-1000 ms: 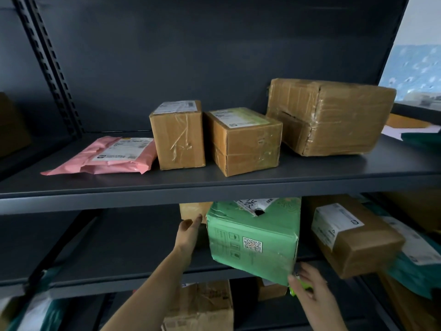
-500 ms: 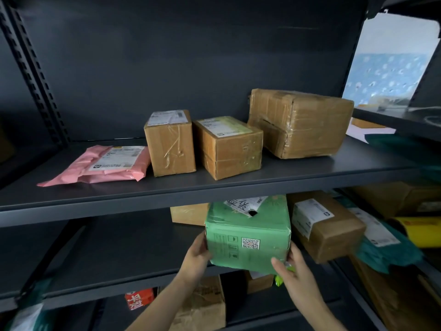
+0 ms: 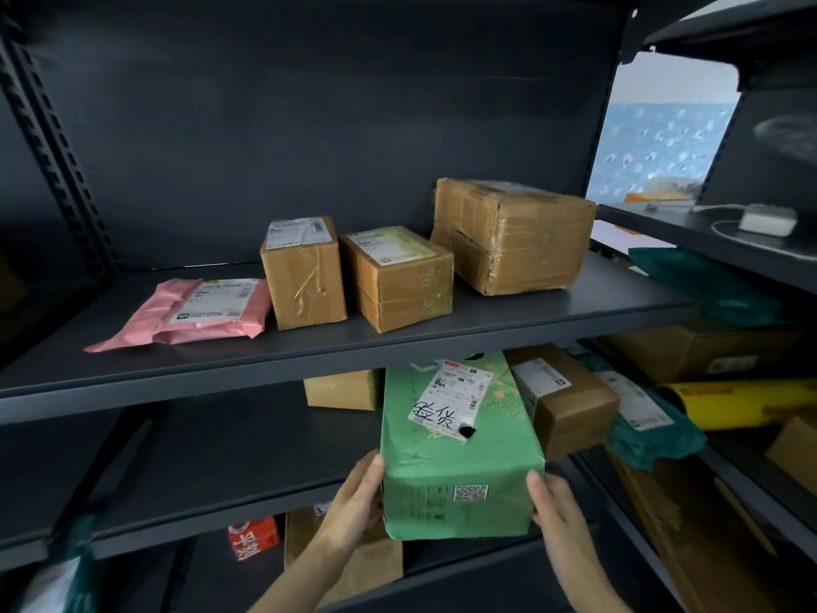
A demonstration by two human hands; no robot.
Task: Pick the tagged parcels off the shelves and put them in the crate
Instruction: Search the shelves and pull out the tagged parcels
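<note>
Green parcel [image 3: 460, 453], white handwritten label torn on top; left hand [image 3: 358, 493] and right hand [image 3: 552, 506] grip its sides.

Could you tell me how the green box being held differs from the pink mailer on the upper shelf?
The green box is a rigid rectangular carton; the pink mailer is a soft, flat bag. The green box is gripped between the left hand and right hand, sticking out past the lower shelf's edge; the pink mailer lies untouched. Both carry a white shipping label on top.
</note>
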